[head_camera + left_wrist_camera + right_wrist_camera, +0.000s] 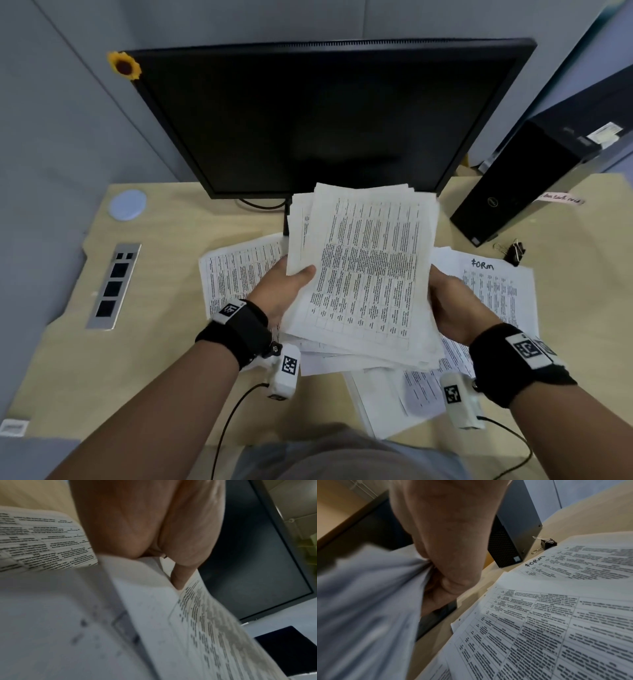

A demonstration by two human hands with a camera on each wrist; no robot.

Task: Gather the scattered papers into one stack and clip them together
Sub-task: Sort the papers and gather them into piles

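A loose stack of printed papers (pixel 366 274) is held above the desk, its sheets uneven at the edges. My left hand (pixel 287 284) grips its left edge, thumb on top; the left wrist view shows the stack (pixel 197 622) under my thumb. My right hand (pixel 445 301) holds the right edge, fingers curled behind the stack (pixel 368 601). More sheets lie on the desk: one at the left (pixel 236 270), one marked "FORM" (pixel 496 291) at the right, others (pixel 394 394) near the front edge. A black binder clip (pixel 515 251) lies by the "FORM" sheet, also the clip (pixel 546 544) in the right wrist view.
A dark monitor (pixel 325 120) stands behind the stack. A black computer tower (pixel 520 178) sits at the back right, next to the clip. A round pale disc (pixel 127 204) and a metal socket panel (pixel 113 286) are set into the wooden desk (pixel 164 342) at the left.
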